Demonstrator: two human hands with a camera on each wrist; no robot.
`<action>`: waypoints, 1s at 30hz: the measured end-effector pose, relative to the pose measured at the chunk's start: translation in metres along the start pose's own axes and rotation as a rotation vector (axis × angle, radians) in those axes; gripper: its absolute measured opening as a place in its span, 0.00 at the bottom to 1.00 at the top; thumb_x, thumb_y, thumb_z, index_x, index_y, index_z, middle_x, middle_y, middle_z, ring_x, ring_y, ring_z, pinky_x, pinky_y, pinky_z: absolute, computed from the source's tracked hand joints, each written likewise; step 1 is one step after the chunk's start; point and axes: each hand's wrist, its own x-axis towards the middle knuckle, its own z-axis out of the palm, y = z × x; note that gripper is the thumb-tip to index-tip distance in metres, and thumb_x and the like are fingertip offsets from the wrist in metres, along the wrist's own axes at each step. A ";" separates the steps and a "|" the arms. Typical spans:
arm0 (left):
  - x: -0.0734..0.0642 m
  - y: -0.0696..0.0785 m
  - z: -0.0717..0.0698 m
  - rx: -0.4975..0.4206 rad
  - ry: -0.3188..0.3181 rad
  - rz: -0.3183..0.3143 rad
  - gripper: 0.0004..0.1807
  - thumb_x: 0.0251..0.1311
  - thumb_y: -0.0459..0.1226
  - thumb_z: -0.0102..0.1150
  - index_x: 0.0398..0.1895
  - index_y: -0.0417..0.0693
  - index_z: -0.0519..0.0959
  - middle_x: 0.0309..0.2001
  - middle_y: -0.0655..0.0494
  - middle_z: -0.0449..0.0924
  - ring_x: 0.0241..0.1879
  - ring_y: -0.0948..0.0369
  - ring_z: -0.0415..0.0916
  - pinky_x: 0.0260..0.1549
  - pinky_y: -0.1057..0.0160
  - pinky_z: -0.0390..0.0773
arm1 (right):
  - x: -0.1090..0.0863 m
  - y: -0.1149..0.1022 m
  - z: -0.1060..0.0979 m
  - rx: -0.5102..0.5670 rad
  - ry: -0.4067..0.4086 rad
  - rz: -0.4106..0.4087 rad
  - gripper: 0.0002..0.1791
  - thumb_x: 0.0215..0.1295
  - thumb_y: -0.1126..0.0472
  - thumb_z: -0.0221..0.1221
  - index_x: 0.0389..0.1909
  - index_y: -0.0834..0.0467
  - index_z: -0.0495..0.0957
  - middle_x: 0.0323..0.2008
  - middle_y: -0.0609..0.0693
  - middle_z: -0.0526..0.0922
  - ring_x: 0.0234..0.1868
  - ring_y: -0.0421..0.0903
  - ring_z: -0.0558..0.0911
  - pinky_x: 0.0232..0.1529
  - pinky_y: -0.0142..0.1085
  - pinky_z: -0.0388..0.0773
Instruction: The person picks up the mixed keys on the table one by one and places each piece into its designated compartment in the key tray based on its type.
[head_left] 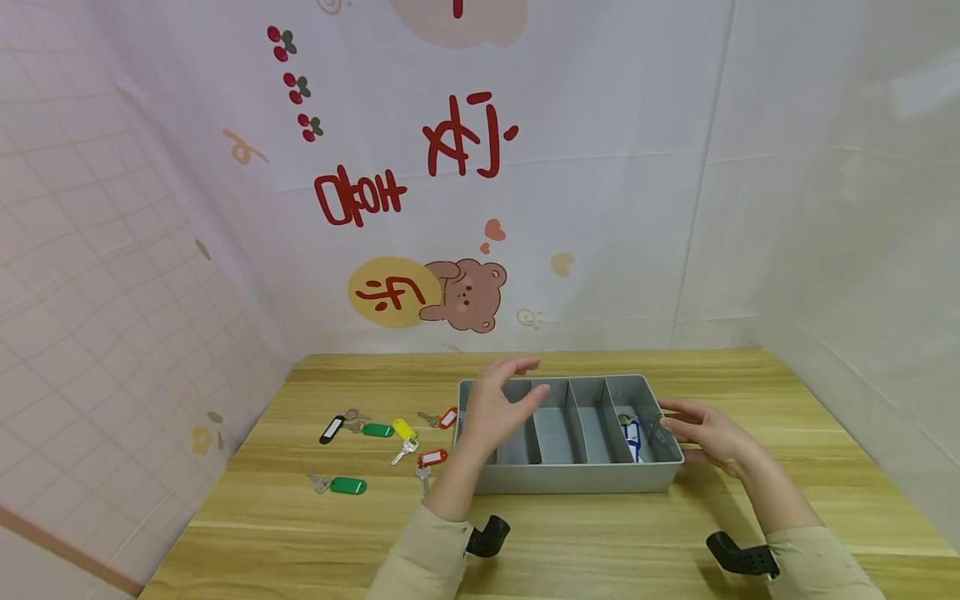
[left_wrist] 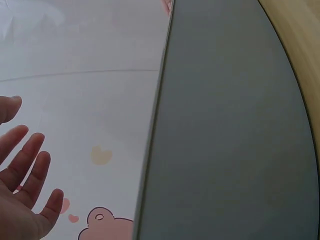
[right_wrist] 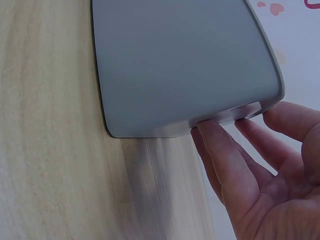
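A grey compartment box (head_left: 573, 478) stands on the table, split by thin upright dividers. Its rightmost section holds blue-tagged keys (head_left: 632, 439). My left hand (head_left: 495, 414) hovers over the box's left part, thumb and fingers spread with nothing between them; the left wrist view shows the box's grey front wall (left_wrist: 225, 125) beside that hand (left_wrist: 25, 185). At the right end, my right hand (head_left: 705, 435) rests its fingertips against the end wall, with the thumb at the rim. In the right wrist view its fingers (right_wrist: 225, 160) are fairly straight along the box (right_wrist: 185, 65).
Left of the box lie several keys with plastic tags: a black tag (head_left: 332, 429), green tags (head_left: 348, 485), a yellow tag (head_left: 404, 429) and red tags (head_left: 432, 457). A white printed cloth (head_left: 600, 208) hangs behind the wooden table (head_left: 300, 542).
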 end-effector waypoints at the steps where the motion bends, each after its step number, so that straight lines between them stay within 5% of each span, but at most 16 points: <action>1: 0.000 -0.001 -0.002 0.010 0.006 0.021 0.20 0.57 0.38 0.70 0.54 0.49 0.82 0.51 0.56 0.82 0.52 0.57 0.77 0.51 0.54 0.75 | 0.000 0.000 0.000 0.001 0.000 0.002 0.37 0.76 0.60 0.53 0.73 0.74 0.48 0.62 0.70 0.70 0.52 0.51 0.80 0.47 0.46 0.81; 14: -0.005 -0.020 -0.026 0.145 0.007 0.293 0.26 0.53 0.37 0.73 0.58 0.47 0.80 0.54 0.54 0.81 0.57 0.57 0.73 0.58 0.53 0.70 | 0.000 -0.001 -0.001 -0.003 0.003 0.006 0.37 0.76 0.60 0.53 0.73 0.74 0.48 0.62 0.70 0.69 0.52 0.51 0.80 0.47 0.46 0.81; 30: -0.019 -0.044 -0.060 0.329 -0.095 0.240 0.31 0.55 0.40 0.72 0.63 0.48 0.76 0.59 0.54 0.78 0.60 0.55 0.71 0.60 0.50 0.68 | -0.001 -0.003 0.000 -0.006 0.011 0.007 0.37 0.75 0.60 0.54 0.73 0.74 0.49 0.61 0.68 0.71 0.52 0.51 0.80 0.48 0.46 0.81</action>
